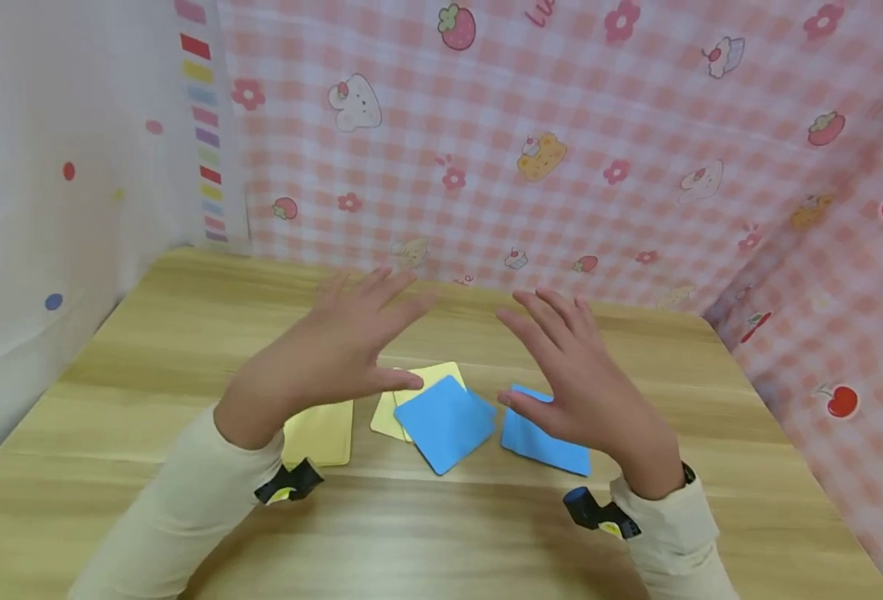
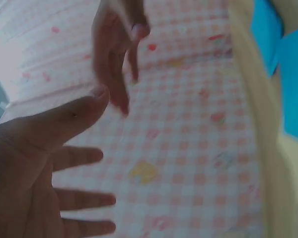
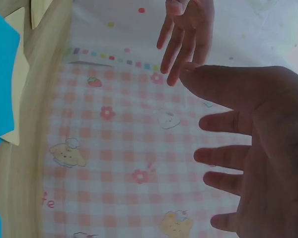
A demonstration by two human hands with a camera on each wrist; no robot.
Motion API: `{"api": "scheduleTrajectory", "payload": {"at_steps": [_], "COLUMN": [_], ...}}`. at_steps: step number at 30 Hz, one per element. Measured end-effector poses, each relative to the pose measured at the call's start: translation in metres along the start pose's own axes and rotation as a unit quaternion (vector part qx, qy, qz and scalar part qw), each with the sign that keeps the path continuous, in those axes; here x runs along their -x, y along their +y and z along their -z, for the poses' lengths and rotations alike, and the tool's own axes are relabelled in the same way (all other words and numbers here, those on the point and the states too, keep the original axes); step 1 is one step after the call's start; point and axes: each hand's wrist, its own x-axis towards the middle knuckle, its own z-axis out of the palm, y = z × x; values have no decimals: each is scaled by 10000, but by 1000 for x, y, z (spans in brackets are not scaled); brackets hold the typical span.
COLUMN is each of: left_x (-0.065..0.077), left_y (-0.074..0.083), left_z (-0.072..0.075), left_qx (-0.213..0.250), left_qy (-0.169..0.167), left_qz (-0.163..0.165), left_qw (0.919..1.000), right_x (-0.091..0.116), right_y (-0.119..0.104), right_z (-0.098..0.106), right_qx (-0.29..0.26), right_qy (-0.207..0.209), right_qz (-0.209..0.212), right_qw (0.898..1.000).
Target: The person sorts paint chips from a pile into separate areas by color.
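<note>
My left hand [image 1: 336,346] hovers over the table with its fingers spread, above a stack of yellow cards [image 1: 324,442]. My right hand [image 1: 584,375] is raised opposite it, fingers apart, over blue cards [image 1: 542,446] on the right. Between the hands lies a loose pile, where blue cards [image 1: 444,425] overlap yellow cards [image 1: 386,419]. Both palms are bare in the wrist views, where the left fingers [image 2: 84,199] and right fingers [image 3: 221,155] extend with nothing held. Part of the left yellow stack is hidden by the left hand and wrist.
The cards lie on a wood-grain table [image 1: 411,533]. Behind it hangs a pink checked cloth [image 1: 479,108], which continues along the right side. A white dotted cloth [image 1: 81,233] covers the left. Small black cameras [image 1: 291,482] sit on both wrists.
</note>
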Motion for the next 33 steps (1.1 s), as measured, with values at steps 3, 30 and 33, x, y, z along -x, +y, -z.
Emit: {"api": "scheduleTrajectory", "payload": {"at_steps": [3,30,33], "left_x": [-9,-21,-22], "left_y": [17,18,-1], "left_z": [-21,-106,-97], "left_qx": [-240,-38,665], "left_qy": [-526,-2266,-2272], "left_qz": [100,1015,802], "left_qw": [9983,9687,9683], "right_x": [6,0,-3], "right_y": [9,22,19], "right_z": [-14,-107,-105], "right_qx": [-320,-1766,-1854], "right_qy": [-369,-3128,-2899], "right_qz": [-9,-997,-838], "right_qw": [9988,9279,9352]}}
